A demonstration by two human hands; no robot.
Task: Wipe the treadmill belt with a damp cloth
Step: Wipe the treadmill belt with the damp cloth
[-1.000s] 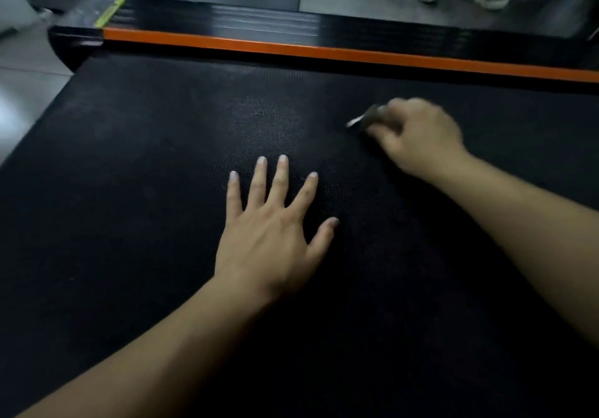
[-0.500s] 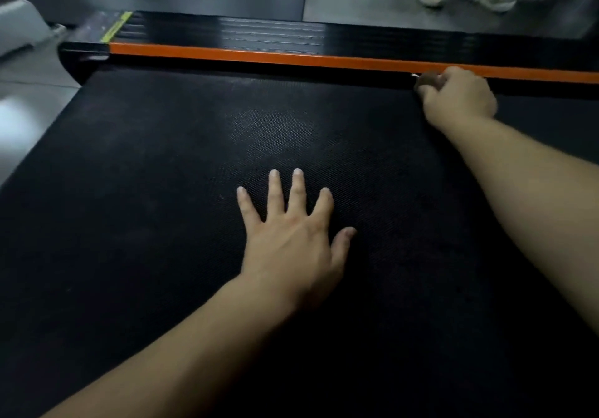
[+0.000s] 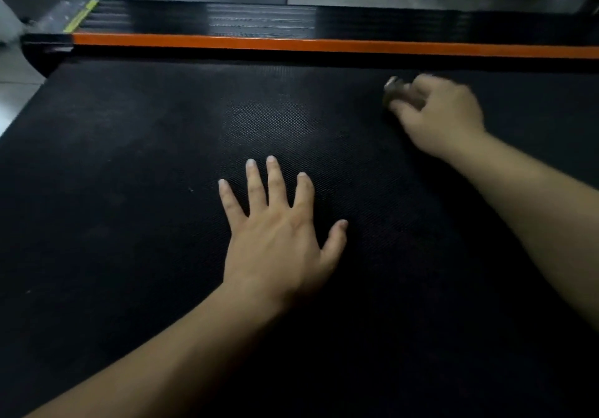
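Grey flooring in the head view lies beyond a black textured treadmill belt [image 3: 129,190] edged by an orange rail [image 3: 291,43]. The left hand [image 3: 278,232] lies flat on the belt, fingers spread, holding nothing. The right hand [image 3: 444,109] curls round a small bunched cloth [image 3: 393,91] on the belt near the rail. Cloth judged light, soft and limp; best gripped bunched under the fingers. Yellow label [image 3: 81,17] unreadable; no brand seen.

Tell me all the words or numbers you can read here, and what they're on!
None can be read.
The yellow sticker on the treadmill's black side rail: too blurred to read anything.
The treadmill belt and orange stripe: no words or numbers.
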